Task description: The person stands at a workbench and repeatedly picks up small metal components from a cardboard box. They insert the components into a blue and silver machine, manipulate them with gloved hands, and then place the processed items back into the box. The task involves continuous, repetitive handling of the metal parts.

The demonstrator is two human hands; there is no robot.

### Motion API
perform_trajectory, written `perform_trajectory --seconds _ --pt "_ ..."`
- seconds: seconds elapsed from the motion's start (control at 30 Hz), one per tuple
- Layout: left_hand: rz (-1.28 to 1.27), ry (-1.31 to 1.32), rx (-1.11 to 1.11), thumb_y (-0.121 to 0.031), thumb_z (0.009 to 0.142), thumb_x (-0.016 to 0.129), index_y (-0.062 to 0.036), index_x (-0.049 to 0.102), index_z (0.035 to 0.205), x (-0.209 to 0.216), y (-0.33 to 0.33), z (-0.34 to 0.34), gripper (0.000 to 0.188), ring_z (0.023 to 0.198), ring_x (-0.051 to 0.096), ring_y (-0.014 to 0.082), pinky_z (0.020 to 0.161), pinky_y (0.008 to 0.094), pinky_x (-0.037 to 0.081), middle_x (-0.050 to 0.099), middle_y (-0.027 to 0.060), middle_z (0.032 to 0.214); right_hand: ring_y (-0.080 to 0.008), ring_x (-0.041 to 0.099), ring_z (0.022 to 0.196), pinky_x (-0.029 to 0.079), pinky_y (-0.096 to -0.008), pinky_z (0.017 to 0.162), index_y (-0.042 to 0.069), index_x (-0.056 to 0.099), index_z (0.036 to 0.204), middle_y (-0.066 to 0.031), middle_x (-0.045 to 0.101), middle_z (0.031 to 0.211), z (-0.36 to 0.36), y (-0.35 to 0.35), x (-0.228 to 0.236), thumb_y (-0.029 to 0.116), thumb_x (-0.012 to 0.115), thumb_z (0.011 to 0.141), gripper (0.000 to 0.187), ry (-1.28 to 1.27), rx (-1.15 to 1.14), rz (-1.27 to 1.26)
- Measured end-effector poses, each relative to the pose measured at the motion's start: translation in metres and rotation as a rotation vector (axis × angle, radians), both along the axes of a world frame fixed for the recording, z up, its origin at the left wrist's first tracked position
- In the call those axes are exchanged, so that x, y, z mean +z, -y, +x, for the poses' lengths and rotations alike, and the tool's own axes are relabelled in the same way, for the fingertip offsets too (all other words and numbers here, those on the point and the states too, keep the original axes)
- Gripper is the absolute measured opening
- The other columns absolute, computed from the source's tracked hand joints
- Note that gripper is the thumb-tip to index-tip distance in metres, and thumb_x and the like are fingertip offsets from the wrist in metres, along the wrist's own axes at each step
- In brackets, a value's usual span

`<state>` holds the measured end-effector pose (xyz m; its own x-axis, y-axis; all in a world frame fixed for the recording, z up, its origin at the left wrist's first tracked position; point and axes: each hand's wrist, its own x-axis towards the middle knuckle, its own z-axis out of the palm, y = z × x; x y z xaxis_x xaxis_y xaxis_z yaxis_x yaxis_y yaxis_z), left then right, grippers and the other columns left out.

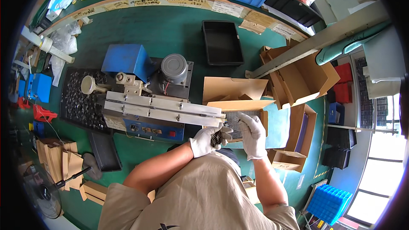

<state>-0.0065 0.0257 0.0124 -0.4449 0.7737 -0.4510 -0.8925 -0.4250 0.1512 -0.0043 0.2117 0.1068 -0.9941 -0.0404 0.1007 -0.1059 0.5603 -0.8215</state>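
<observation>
My left hand, in a white glove, is at the right end of the machine's long metal rail. Its fingers curl round a bunch of small dark parts. My right hand, also gloved, is raised over the right side of an open cardboard box. Its fingers are bent together, and whatever is between their tips is too small to make out. Inside the box lies a grey, finely patterned layer. The rail's end reaches the box's left side, close to my left fingers.
The machine carries a blue housing, a round grey motor and a control panel. Dark parts fill a tray at left. A black tray stands behind; more cardboard boxes and a slanting metal post are at right.
</observation>
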Motion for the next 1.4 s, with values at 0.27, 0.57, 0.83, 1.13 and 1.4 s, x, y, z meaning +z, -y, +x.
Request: perform_trajectory --seconds 0.27,0.57,0.83,1.13,1.4 --pt "-0.022 0.037 0.012 -0.039 0.105 0.050 -0.0050 0.066 0.113 0.001 0.001 -0.001 0.038 0.079 0.066 0.0189 0.065 0.0300 0.052 0.070 0.0078 0.092 -0.0380 0.063 0.089 0.052 -0.0429 0.079 0.001 0.057 0.132 -0.0190 0.066 0.099 -0.023 0.017 0.028 -0.008 0.061 0.081 0.051 -0.098 0.209 0.271" --pt "-0.013 -0.130 0.059 -0.038 0.107 0.045 -0.0120 0.061 0.115 -0.005 0.007 0.006 0.031 0.081 0.064 0.0173 0.066 0.0307 0.051 0.067 0.0046 0.097 -0.0333 0.065 0.083 0.053 -0.0399 0.076 0.004 0.061 0.127 -0.0151 0.067 0.096 -0.035 0.038 0.028 -0.006 0.070 0.080 0.049 -0.217 0.319 0.347" --pt "-0.069 -0.021 0.044 -0.044 0.108 0.040 -0.0125 0.060 0.117 0.000 0.004 0.005 0.038 0.074 0.062 0.0116 0.053 0.0257 0.047 0.067 0.0031 0.095 -0.0303 0.064 0.095 0.052 -0.0396 0.086 0.003 0.074 0.098 -0.0139 0.068 0.102 0.003 0.029 0.004 0.009 0.079 0.076 0.023 -0.024 0.099 0.300" --pt "0.059 0.041 0.040 -0.039 0.107 0.044 -0.0107 0.060 0.121 -0.016 0.002 0.003 0.035 0.079 0.064 0.0172 0.063 0.0295 0.051 0.066 0.0037 0.100 -0.0282 0.065 0.102 0.052 -0.0347 0.090 0.001 0.074 0.096 -0.0154 0.070 0.109 0.013 0.025 -0.003 0.008 0.073 0.084 0.014 0.203 0.022 0.046" --pt "0.018 -0.013 0.032 -0.038 0.105 0.046 -0.0081 0.064 0.126 -0.009 -0.002 -0.004 0.040 0.075 0.066 0.0148 0.055 0.0247 0.047 0.073 0.0087 0.097 -0.0353 0.062 0.092 0.050 -0.0422 0.084 0.004 0.065 0.098 -0.0136 0.067 0.098 -0.019 0.014 0.017 0.001 0.066 0.084 0.014 -0.190 0.083 0.277"
